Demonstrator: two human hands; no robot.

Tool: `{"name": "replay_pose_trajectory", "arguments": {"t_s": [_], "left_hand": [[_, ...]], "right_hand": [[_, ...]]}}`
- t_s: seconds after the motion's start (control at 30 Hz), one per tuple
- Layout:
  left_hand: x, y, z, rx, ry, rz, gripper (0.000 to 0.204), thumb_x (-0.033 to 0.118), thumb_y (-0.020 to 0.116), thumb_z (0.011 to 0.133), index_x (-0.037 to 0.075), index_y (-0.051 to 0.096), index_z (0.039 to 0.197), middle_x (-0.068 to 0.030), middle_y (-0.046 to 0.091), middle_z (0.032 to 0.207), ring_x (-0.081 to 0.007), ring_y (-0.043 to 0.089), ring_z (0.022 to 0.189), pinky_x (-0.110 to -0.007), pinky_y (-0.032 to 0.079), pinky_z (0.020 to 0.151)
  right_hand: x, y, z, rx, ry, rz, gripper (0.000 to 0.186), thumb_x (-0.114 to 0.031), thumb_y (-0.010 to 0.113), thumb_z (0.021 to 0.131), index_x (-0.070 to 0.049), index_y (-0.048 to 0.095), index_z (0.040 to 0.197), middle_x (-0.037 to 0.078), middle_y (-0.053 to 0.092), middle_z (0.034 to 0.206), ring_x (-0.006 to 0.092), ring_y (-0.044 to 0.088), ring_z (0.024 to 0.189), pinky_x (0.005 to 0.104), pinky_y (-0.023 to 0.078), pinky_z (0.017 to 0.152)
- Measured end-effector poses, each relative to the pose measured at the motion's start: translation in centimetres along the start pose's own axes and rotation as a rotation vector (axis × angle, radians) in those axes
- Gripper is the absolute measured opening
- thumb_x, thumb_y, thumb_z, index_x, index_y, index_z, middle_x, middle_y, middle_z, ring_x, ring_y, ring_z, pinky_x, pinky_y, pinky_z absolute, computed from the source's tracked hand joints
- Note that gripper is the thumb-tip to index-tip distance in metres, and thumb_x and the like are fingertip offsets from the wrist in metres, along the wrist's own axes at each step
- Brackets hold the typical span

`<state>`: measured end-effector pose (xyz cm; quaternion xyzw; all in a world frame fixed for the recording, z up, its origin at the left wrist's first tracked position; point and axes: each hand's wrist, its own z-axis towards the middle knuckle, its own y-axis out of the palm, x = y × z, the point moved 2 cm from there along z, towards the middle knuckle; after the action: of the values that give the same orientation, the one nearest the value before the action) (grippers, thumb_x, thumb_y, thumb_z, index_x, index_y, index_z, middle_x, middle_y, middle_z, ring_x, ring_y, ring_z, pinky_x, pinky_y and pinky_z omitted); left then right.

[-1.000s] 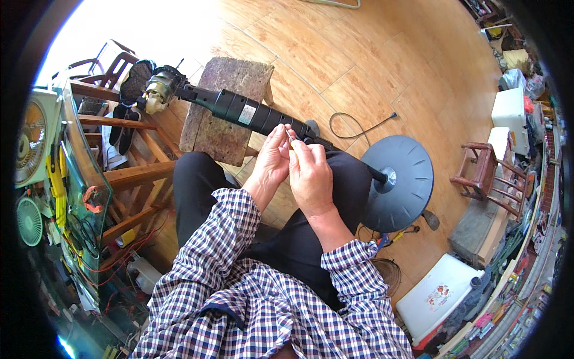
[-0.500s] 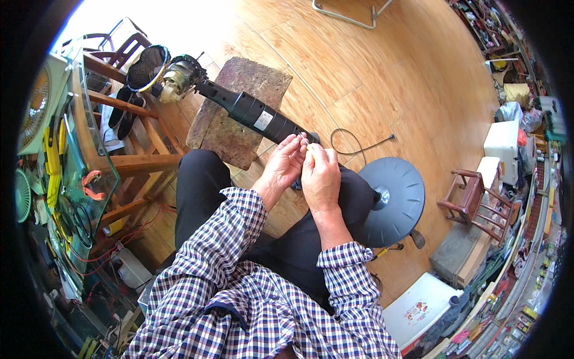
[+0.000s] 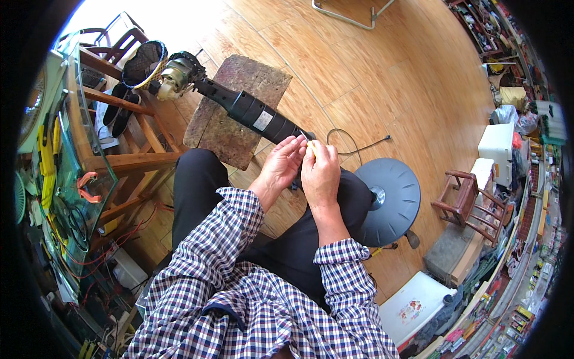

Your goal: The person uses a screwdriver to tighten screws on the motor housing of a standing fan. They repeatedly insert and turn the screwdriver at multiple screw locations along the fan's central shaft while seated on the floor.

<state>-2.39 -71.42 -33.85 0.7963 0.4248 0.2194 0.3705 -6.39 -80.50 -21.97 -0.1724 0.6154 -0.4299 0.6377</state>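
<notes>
Your left hand (image 3: 281, 166) and right hand (image 3: 320, 170) pinched together on near end of black fan pole (image 3: 254, 113), above your lap. Fan motor (image 3: 173, 75) at far end. Round grey base (image 3: 387, 200) just beside right knee.

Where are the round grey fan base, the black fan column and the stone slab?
round grey fan base (image 3: 391, 197), head view, its top face.
black fan column (image 3: 254, 113), head view, mid-shaft.
stone slab (image 3: 239, 81), head view, its bare top.

Bright daylight floods in up-left of the fingers (image 3: 294, 145), blowing out the floor (image 3: 382, 78) there. Focus is sharp; fisheye edges bend and blacken.
</notes>
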Motion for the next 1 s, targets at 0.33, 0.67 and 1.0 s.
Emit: {"name": "replay_pose_trajectory", "arguments": {"t_s": [0.33,0.67,1.0], "left_hand": [[0.9,-1.2,-1.3,0.07,0.017,0.053,0.029,0.001,0.072,0.099,0.004,0.055,0.123,-0.0195,0.071,0.125,-0.0273,0.074,0.104,-0.035,0.064,0.086],[1.4,-2.0,-1.7,0.068,0.017,0.069,0.026,0.001,0.07,0.1,0.003,0.057,0.123,-0.0195,0.071,0.127,-0.0277,0.073,0.109,-0.036,0.064,0.093],[2.7,-2.7,-1.9,0.086,0.049,0.153,0.028,0.003,0.071,0.1,0.002,0.057,0.125,-0.0185,0.071,0.125,-0.0276,0.073,0.106,-0.036,0.063,0.092]], "right_hand": [[0.4,1.3,0.4,-0.035,0.008,-0.044,0.02,-0.01,0.066,0.099,-0.001,0.071,0.116,0.021,0.067,0.105,0.0399,0.069,0.093,0.0471,0.058,0.08],[0.3,2.0,0.7,-0.087,0.045,-0.11,0.019,-0.012,0.065,0.1,-0.004,0.071,0.116,0.021,0.065,0.104,0.0405,0.069,0.092,0.0487,0.058,0.079],[0.5,2.6,0.9,-0.101,0.003,-0.144,0.014,-0.015,0.065,0.099,-0.003,0.066,0.106,0.021,0.063,0.101,0.0426,0.068,0.091,0.0518,0.058,0.075]]}}
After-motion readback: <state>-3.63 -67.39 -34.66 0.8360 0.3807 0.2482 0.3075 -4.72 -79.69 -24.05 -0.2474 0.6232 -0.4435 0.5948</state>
